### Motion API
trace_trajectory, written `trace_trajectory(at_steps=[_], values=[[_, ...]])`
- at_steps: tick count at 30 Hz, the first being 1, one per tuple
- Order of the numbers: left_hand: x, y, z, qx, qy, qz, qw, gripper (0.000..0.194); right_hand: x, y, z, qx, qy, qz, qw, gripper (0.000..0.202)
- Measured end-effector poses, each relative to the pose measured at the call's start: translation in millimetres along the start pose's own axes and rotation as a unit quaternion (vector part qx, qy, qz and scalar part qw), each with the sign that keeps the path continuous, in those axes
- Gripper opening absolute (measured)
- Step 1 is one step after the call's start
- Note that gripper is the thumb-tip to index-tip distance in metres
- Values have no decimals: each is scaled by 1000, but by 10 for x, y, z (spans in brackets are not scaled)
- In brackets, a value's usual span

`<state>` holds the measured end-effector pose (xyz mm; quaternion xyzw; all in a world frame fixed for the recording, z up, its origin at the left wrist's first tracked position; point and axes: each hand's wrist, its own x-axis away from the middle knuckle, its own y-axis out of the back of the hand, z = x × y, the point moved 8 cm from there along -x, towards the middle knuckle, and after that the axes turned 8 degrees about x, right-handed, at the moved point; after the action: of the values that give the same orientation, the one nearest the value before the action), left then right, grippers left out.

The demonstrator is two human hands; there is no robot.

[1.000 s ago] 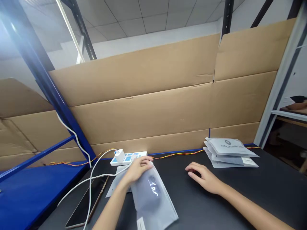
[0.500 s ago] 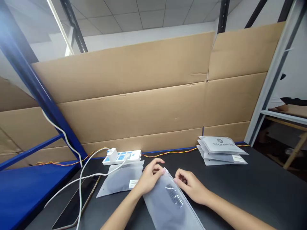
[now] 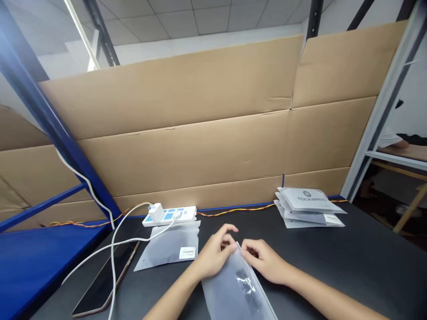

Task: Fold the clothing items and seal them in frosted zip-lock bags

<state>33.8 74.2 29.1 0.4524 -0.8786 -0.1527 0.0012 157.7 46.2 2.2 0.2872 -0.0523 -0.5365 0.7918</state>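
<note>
A frosted zip bag [image 3: 230, 289] lies at the lower middle, its top corner raised between both hands. A small clear packet with dark contents [image 3: 247, 284] shows on its front. My left hand [image 3: 216, 251] pinches the bag's top corner between thumb and fingers. Close beside it, my right hand [image 3: 263, 260] has thumb and forefinger closed on the zip edge near the same corner. The bag's lower end runs out of view.
Another frosted bag with a white label [image 3: 170, 244] lies left, by a power strip [image 3: 190, 214]. White cables cross a phone [image 3: 106, 278]. Stacked printed bags [image 3: 308, 206] sit back right. Cardboard [image 3: 200, 155] stands behind the black table [image 3: 333, 262]. A person's arm shows far right.
My left hand has moved slightly right along with the bag's top corner, closer to my right hand. The two hands now nearly meet at that corner. The view has shifted a little.
</note>
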Motion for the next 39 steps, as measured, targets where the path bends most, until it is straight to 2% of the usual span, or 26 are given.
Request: trace_trajectory(at_steps=[5,6,8,12,13,16,21,23,27,32,35,39], values=[[-11,792,3,-13,-41,-187,981,27,25,100,73,-2,12,12,1000,31],[-3,897,14,-15,-44,-205,978,28,35,124,83,-3,14,14,1000,30],[8,991,34,-12,-46,-216,975,28,57,147,89,-7,13,31,999,30],[16,856,17,11,-53,-193,980,31,116,67,99,-69,2,142,988,32],[15,796,4,18,-54,-186,981,34,117,84,116,-99,1,142,985,31],[10,634,-30,37,-56,-174,983,40,88,198,182,-152,7,84,985,23],[5,478,-28,40,-50,-164,984,36,98,222,314,-74,42,50,995,17],[9,469,-25,30,-51,-167,984,34,111,248,317,-89,36,32,995,16],[19,529,-22,25,-54,-183,981,33,131,268,311,-113,32,42,992,15],[21,584,-25,26,-57,-200,978,31,130,297,328,-36,48,48,997,11],[21,500,-31,29,-57,-199,978,29,127,268,307,10,38,63,997,23],[35,264,-43,25,-58,-184,981,27,142,141,205,47,12,103,994,43]])
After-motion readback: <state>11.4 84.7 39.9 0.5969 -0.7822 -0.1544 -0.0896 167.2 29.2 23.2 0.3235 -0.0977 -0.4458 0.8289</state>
